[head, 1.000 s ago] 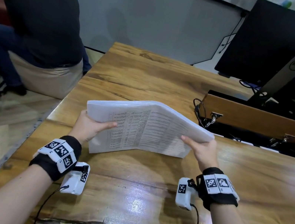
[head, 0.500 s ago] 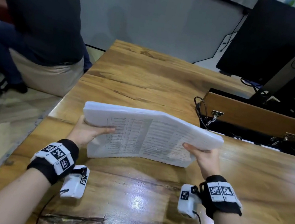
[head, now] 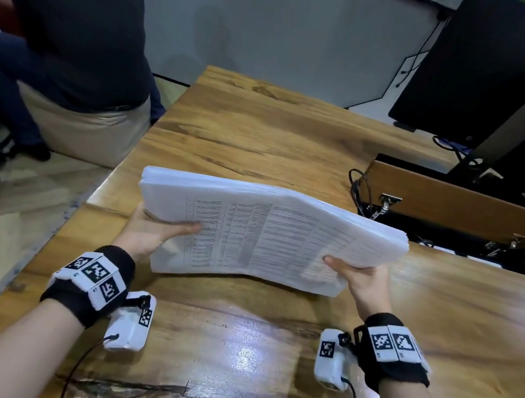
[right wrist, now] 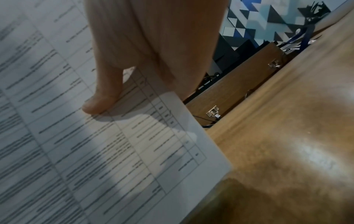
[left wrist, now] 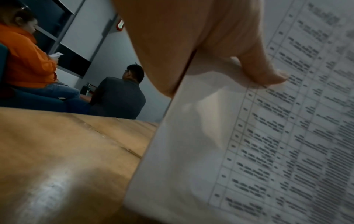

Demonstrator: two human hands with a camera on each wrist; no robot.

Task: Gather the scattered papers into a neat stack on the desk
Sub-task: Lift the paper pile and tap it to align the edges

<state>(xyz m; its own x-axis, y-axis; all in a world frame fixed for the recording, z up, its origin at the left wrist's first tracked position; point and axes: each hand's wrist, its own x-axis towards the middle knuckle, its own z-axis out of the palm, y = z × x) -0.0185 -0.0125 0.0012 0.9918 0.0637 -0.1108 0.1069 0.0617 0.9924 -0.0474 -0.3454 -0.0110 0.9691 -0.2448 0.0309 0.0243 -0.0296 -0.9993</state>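
Observation:
A thick stack of white printed papers (head: 268, 238) stands tilted on its lower long edge on the wooden desk (head: 229, 349), bowed along the middle. My left hand (head: 158, 231) grips its left end, thumb on the printed front sheet (left wrist: 268, 136), the other fingers hidden behind. My right hand (head: 355, 277) grips the right end the same way, thumb pressed on the page (right wrist: 95, 136). The left thumb (left wrist: 266, 71) and right thumb (right wrist: 103, 97) lie flat on the tables of text.
A black monitor (head: 516, 85) on a silver stand is at the back right, behind an open wooden cable flap (head: 461, 206) with cables. A seated person (head: 72, 38) in a dark shirt is past the desk's left edge; another in orange (left wrist: 25, 57) sits further off.
The stack has come down and nearer to me, from held above the desk to standing on its lower edge. Both hands kept their grip on its ends.

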